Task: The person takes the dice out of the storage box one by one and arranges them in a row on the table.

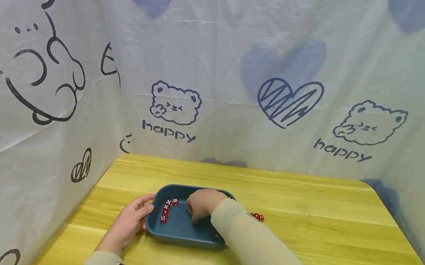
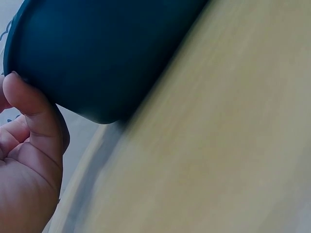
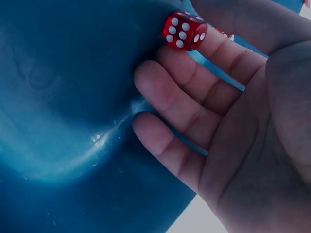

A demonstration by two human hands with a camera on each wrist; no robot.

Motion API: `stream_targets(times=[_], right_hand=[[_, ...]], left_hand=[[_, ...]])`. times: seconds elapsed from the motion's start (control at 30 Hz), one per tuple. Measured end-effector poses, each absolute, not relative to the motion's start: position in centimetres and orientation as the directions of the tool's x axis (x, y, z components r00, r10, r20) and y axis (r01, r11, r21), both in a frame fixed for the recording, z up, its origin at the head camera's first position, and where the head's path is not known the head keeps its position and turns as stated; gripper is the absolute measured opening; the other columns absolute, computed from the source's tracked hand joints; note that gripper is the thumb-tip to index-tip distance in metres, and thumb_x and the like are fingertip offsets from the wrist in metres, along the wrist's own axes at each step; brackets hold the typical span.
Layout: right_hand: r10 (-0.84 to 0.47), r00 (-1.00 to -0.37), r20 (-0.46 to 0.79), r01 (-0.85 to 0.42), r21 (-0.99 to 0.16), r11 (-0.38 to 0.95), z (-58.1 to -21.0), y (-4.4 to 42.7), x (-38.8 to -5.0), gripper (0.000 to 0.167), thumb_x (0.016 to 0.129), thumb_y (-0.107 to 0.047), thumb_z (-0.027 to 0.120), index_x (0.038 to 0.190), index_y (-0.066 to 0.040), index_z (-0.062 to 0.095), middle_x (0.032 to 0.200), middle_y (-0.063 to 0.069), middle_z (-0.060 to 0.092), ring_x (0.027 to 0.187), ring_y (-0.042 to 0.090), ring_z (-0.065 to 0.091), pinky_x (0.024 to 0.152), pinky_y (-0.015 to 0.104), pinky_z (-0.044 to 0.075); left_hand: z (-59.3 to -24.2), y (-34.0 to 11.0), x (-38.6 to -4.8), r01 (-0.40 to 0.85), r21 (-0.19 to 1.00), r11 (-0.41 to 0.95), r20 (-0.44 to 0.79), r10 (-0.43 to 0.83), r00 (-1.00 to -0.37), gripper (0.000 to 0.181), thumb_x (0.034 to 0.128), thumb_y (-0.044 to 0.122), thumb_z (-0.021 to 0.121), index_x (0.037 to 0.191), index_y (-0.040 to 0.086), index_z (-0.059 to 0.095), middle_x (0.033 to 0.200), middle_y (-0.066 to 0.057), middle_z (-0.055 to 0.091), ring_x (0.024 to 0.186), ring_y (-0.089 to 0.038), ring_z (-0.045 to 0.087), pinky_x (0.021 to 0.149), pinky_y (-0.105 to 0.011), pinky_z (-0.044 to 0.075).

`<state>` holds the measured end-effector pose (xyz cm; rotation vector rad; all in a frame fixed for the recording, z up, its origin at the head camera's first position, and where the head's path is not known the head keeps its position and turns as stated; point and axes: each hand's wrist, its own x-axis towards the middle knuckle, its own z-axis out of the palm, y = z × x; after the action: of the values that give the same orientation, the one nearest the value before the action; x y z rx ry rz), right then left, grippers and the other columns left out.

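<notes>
Red die (image 3: 184,31) is pinched at the fingertips of the right hand (image 1: 203,204); its six-pip face is shown only by the right wrist view, while from the head view the die is hidden by the hand. The grip is held within the walls of the dark blue tray (image 1: 183,239). To its left, on the tray floor, a row of red dice (image 1: 165,211) is seen, with a single die (image 1: 175,202) just beside the far end. Farther left, the tray's end is clasped by the left hand (image 1: 133,218); by the left wrist view, the thumb is shown at the rim, the dice being concealed by the outer wall. Right of the grip, outside the tray, more red dice (image 1: 258,217) are partly covered by the right sleeve (image 1: 263,248) above the yellow table (image 1: 324,211)
</notes>
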<state>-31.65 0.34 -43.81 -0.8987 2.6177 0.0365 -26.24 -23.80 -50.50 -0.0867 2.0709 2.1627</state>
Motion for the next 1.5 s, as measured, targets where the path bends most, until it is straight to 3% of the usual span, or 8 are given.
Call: stream_targets(times=[0.63,1.0,1.5], right_hand=[[-0.618,-0.731,-0.289,-0.594,-0.177,0.785,-44.7,0.7,-31.7,0.014,0.090,-0.017,0.069,0.080,-0.023,0.060,0.073,-0.007,0.054,0.067,0.011,0.050,0.060,0.027,0.040],[-0.646,-0.723,-0.244,-0.620,-0.183,0.763,-43.3,1.0,-32.3,0.010,0.091,-0.020,0.068,0.084,-0.024,0.063,0.079,-0.009,0.058,0.074,0.012,0.054,0.067,0.028,0.046],[-0.689,-0.698,-0.196,-0.660,-0.196,0.725,-41.1,2.8,-31.7,0.007,0.093,-0.022,0.068,0.088,-0.025,0.064,0.080,-0.011,0.058,0.074,0.011,0.053,0.068,0.028,0.046]], left_hand=[[-50.7,-23.9,-26.2,-0.131,0.991,-0.023,-0.129,0.074,-0.989,0.043,0.1041,0.007,0.054,0.147,0.001,0.047,0.110,-0.016,0.056,0.070,-0.017,0.054,0.054,-0.021,0.046],[-50.8,-23.8,-26.2,-0.134,0.991,-0.006,-0.134,0.062,-0.989,0.041,0.1043,0.006,0.053,0.146,0.005,0.050,0.110,-0.017,0.055,0.070,-0.017,0.054,0.054,-0.022,0.046],[-50.7,-23.8,-26.2,-0.133,0.991,0.001,-0.132,0.064,-0.989,0.042,0.1044,0.008,0.053,0.146,0.003,0.049,0.109,-0.016,0.056,0.073,-0.017,0.056,0.055,-0.023,0.047]])
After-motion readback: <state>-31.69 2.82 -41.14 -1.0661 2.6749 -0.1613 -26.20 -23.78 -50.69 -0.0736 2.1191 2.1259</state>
